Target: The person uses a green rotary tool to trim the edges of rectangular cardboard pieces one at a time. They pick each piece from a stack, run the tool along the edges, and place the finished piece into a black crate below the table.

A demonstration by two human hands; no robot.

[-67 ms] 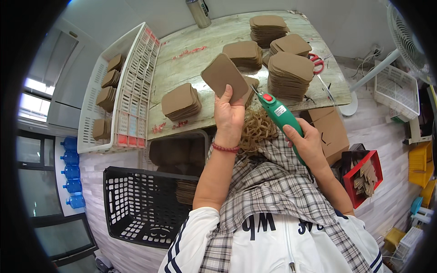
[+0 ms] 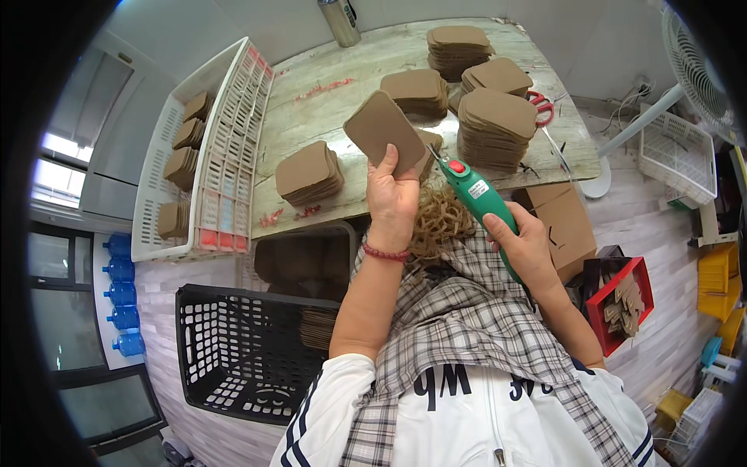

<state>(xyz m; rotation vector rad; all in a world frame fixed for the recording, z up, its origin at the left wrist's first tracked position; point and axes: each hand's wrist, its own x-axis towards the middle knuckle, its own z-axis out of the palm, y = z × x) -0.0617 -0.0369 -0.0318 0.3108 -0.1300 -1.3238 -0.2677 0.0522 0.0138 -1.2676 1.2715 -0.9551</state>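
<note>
My left hand (image 2: 394,201) grips a flat brown pad (image 2: 384,130) with rounded corners, thumb across its face; it is held up over the table's front edge. A second brown piece shows partly behind it. My right hand (image 2: 523,245) is wrapped round green electric scissors (image 2: 470,187) with a red button. Their narrow metal tip points up and left, close to the pad's right edge; whether it touches cannot be told. Curly tan strips (image 2: 440,222) lie heaped on my checked apron below. Stacks of similar pads (image 2: 498,117) stand beyond, and another stack (image 2: 306,171) to the left.
A white slatted crate (image 2: 233,148) with pads stands at the table's left. Below are a black basket (image 2: 233,350) and a dark bin (image 2: 348,233). Red-handled scissors (image 2: 542,109) lie at the table's right. A red box (image 2: 622,288) with scraps and a fan (image 2: 700,66) stand right.
</note>
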